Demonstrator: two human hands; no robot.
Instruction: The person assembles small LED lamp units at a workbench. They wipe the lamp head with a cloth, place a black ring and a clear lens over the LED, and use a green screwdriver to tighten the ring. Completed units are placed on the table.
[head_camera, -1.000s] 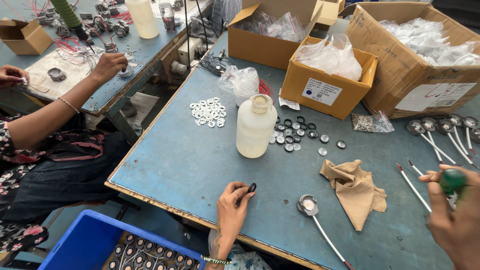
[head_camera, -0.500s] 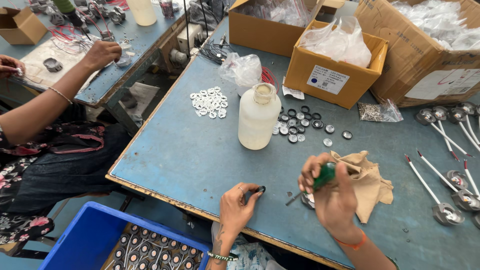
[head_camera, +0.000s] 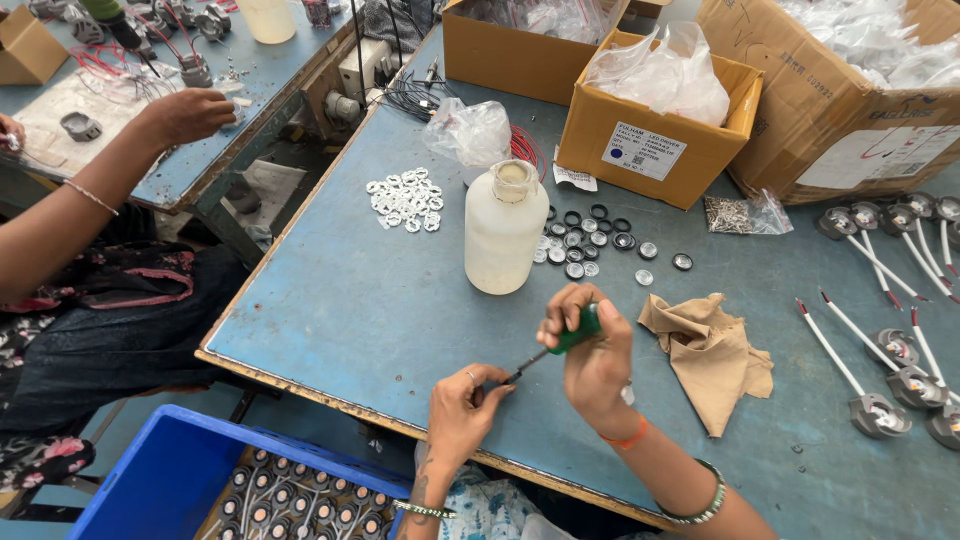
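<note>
Right hand (head_camera: 597, 362), now brought in over the table (head_camera: 350, 310), is clamped on a green-handled screwdriver (head_camera: 560, 345), tip meeting a small part pinched in left hand (head_camera: 462, 412).

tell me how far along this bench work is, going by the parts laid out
Looks done: wired units lie in a row at the table's right. In hand: the right hand holds a green-handled screwdriver, tip at a small part pinched in the left hand; the part itself is hidden by the fingers. Seemingly left: loose black rings and white rings beside the white bottle, plus bagged stock in the cardboard boxes.
</note>
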